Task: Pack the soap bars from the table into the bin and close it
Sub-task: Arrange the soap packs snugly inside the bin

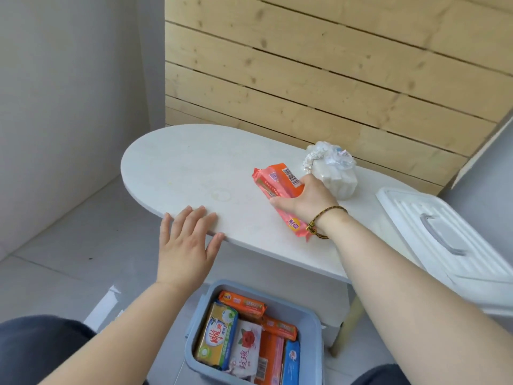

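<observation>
Down between the knees stands the open blue bin (312, 315), six packed soap bars (244, 343) visible inside. Left hand (184, 243) rests flat, fingers spread, on the near edge of the table (180, 168). Right hand (308, 200) grips the orange soap bar (277, 180) on the tabletop, thumb and fingers curled round it. One white wrapped soap (337, 182) lies just beside; one lid (433, 218) lies far right. Packing looks nearly done: lift this bar, lower it in, then the white one, then the lid.
</observation>
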Action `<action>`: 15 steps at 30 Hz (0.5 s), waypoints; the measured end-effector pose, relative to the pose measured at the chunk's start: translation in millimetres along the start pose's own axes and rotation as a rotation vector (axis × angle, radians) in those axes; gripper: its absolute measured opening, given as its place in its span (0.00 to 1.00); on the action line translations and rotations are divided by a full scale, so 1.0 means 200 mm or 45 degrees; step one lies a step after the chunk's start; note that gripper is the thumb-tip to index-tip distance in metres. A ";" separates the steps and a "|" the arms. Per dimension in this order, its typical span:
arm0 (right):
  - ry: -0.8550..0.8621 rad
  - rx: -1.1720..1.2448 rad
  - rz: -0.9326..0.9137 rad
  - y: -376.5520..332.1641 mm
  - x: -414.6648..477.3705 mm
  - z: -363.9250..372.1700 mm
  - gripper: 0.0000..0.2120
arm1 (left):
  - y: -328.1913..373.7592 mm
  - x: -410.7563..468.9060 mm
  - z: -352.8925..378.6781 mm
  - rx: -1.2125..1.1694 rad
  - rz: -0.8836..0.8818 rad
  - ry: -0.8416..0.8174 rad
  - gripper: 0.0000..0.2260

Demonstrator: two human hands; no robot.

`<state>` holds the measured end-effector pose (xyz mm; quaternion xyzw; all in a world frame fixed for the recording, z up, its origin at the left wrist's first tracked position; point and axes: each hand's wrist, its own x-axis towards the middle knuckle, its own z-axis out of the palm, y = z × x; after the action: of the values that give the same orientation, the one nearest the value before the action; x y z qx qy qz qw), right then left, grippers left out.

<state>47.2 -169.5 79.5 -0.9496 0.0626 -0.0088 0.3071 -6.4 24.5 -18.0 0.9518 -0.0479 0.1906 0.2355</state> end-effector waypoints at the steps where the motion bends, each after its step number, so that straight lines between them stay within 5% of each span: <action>1: -0.006 0.027 -0.020 -0.01 -0.07 0.01 0.25 | -0.01 -0.01 -0.01 0.001 0.003 -0.031 0.39; 8: -0.329 0.157 -0.031 0.13 -0.53 0.12 0.19 | -0.03 -0.26 0.02 -0.019 0.010 -0.149 0.42; 11: -0.422 0.134 0.104 0.28 -0.61 0.25 0.20 | -0.08 -0.32 0.12 0.080 -0.039 -0.422 0.30; 15: -0.450 0.049 0.358 0.48 -0.61 0.47 0.26 | -0.10 -0.35 0.26 0.139 -0.122 -0.755 0.30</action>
<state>-80.1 -177.1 -51.0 -0.9122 0.1394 0.1994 0.3297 -50.0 17.6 -96.0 0.9783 -0.0593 -0.1047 0.1686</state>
